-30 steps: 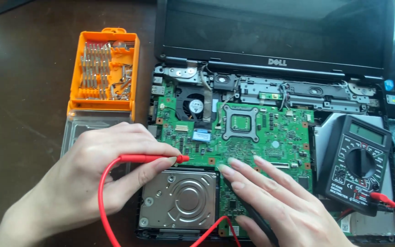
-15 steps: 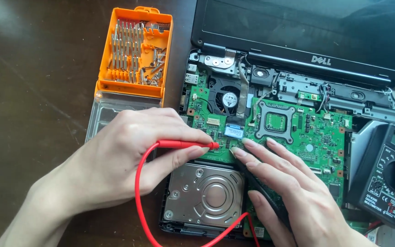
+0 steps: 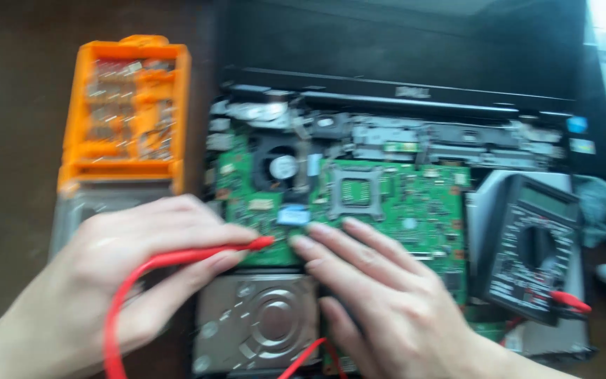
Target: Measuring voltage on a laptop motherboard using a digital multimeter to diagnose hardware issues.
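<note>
An opened laptop lies on a dark table with its green motherboard exposed. My left hand grips a red multimeter probe, its tip pointing at the board's lower left edge. My right hand rests flat on the board, fingers spread, fingertips close to the probe tip; whether it holds anything underneath is hidden. A silver hard drive sits below both hands. The red lead loops down from the probe. The view is blurred.
An orange screwdriver bit case stands at the left over a clear tray. A black multimeter lies at the right with a red plug in it. The laptop's dark screen rises behind. Blurred small tools lie at the far right.
The view has shifted, so everything sits differently in frame and looks blurred. Both hands keep their places on the board, the probe still near its lower left edge.
</note>
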